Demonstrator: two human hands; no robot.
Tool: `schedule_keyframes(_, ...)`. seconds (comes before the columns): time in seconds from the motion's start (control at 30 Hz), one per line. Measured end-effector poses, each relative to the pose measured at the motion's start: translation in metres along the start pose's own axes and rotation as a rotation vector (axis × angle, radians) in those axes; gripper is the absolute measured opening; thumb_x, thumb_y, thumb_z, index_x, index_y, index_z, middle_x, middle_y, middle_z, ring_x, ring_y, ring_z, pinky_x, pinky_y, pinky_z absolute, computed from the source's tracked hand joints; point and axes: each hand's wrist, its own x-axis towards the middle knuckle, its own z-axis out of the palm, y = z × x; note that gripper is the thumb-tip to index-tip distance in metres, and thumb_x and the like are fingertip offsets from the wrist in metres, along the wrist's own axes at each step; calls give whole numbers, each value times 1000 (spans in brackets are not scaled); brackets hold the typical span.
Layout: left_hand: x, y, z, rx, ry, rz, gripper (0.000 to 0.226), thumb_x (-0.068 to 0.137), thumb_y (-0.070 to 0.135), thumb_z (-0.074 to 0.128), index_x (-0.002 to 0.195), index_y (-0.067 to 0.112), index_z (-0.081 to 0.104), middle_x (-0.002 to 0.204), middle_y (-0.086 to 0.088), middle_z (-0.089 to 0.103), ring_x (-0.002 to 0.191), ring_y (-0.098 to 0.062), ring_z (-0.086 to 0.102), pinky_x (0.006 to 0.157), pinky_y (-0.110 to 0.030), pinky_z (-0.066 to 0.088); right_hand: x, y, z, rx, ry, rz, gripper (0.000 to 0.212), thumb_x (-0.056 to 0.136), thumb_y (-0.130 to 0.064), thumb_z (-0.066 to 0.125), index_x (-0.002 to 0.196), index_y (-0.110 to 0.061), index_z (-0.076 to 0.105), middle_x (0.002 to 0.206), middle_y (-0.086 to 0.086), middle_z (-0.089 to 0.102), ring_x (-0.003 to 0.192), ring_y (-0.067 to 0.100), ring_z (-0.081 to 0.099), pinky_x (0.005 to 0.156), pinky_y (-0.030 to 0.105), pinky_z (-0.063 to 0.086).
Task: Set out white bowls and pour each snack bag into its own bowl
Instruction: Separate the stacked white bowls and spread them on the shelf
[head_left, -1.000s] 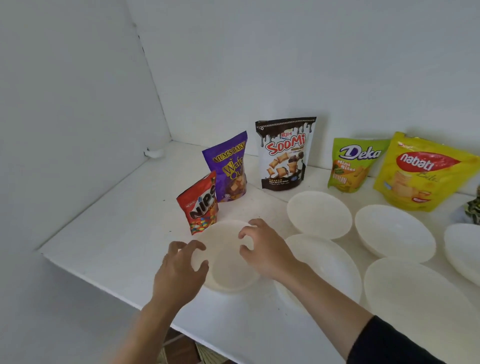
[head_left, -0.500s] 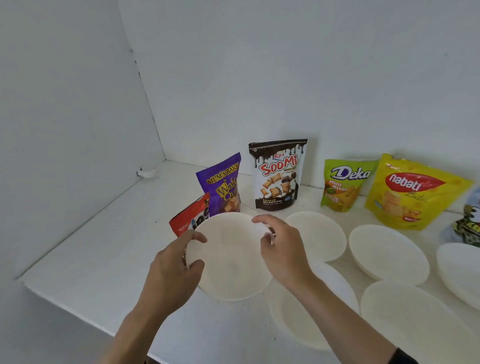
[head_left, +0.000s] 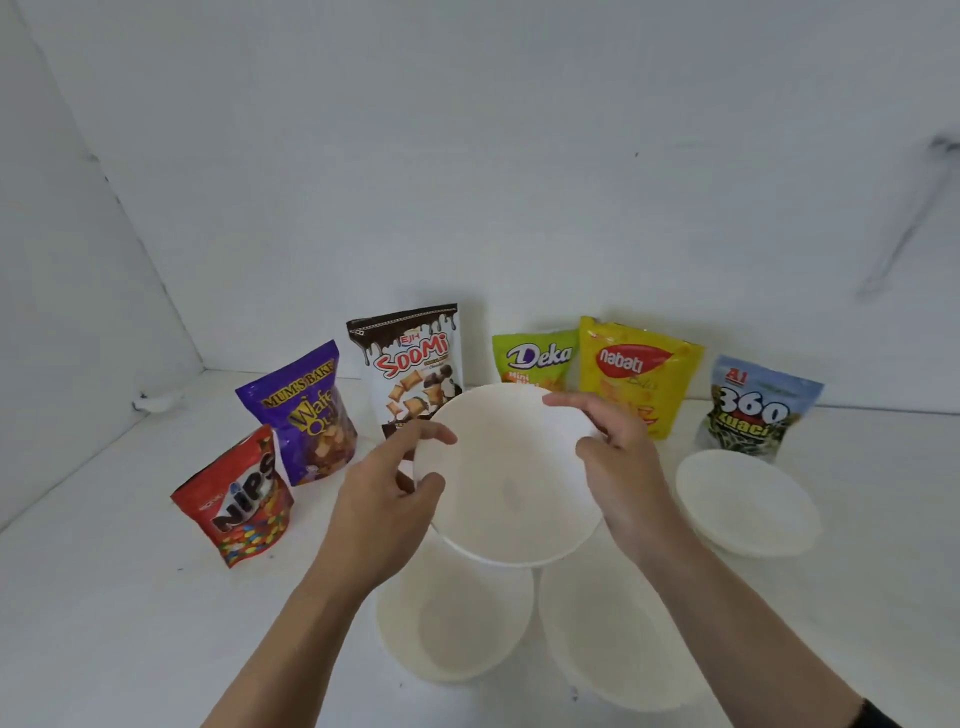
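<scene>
I hold a white bowl (head_left: 506, 473) in the air with both hands, tilted toward me. My left hand (head_left: 387, 499) grips its left rim and my right hand (head_left: 618, 462) grips its right rim. Three more white bowls rest on the table: one near left (head_left: 452, 629), one near right (head_left: 618, 639), one far right (head_left: 748, 501). Along the back stand several snack bags: red Nips (head_left: 236, 501), purple wafer (head_left: 304, 413), brown Soomi (head_left: 408, 364), green Deka (head_left: 532, 358), yellow Nabati (head_left: 636, 371) and blue 360 Kuaci (head_left: 756, 410). The lifted bowl hides the lower parts of the Soomi and Deka bags.
The white table (head_left: 114, 587) meets white walls at the back and on the left. A small white object (head_left: 156, 400) lies in the back left corner.
Both hands have lifted the bowl off the table near the Nips bag and carried it up and to the right. The camera has turned right, bringing the blue bag fully into view.
</scene>
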Motion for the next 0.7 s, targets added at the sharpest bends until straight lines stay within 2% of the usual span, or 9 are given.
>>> schedule_keyframes(0.07,-1,14,28,-45,-55,8,47,89,1,58,106,44,63,101,19,66,58,-13,63,56,-33,52,0,6,-34,19,61,14,67,76,18,37,99,-31,76,106,-21,70,83,9,61,68,26,47)
schedule_keyframes(0.13,-2,28,55,-72,-113,5,49,88,0,57,108,45,62,101,14,67,63,-15,68,56,-29,53,-3,13,-67,5,108,32,67,75,18,37,100,-31,76,110,-12,71,91,26,63,72,35,50)
schedule_keyframes(0.2,-5,42,83,-79,-170,9,50,88,1,56,108,46,62,102,9,68,64,-16,70,56,-29,56,-9,21,-98,-35,139,46,66,76,17,37,101,-31,75,109,-11,70,88,23,62,70,33,48)
schedule_keyframes(0.3,-13,56,119,-68,-221,17,50,86,1,58,108,45,62,98,7,69,62,-18,69,60,-36,59,-21,34,-137,-90,178,79,64,77,15,38,103,-31,73,114,-10,63,96,9,56,75,32,50)
schedule_keyframes(0.37,-20,62,143,-45,-254,28,48,85,2,60,109,45,62,97,9,68,59,-10,66,56,-27,55,-27,45,-162,-121,190,101,64,77,16,37,108,-27,73,116,-2,62,97,13,56,77,32,49)
schedule_keyframes(0.43,-27,66,164,-24,-293,42,47,84,4,62,109,44,62,96,12,68,63,-4,65,56,-19,53,-34,56,-185,-157,199,114,65,75,18,36,108,-26,72,119,0,64,97,18,56,75,29,45)
schedule_keyframes(0.53,-40,71,195,25,-324,75,48,83,6,63,109,46,59,92,19,69,78,-2,64,67,-20,55,-43,71,-214,-199,204,135,67,74,19,34,106,-27,72,112,-1,68,70,13,53,60,24,40)
schedule_keyframes(0.6,-44,71,214,100,-335,111,46,82,13,63,115,44,58,93,19,66,88,-8,61,77,-29,54,-48,83,-230,-240,187,144,68,74,19,33,106,-28,71,108,-5,70,56,12,46,51,17,36)
schedule_keyframes(0.7,-49,66,237,250,-331,135,48,75,28,59,121,41,56,103,14,64,102,-19,57,92,-43,47,-54,104,-246,-305,145,167,70,75,20,32,110,-28,68,107,-12,67,67,25,50,49,17,37)
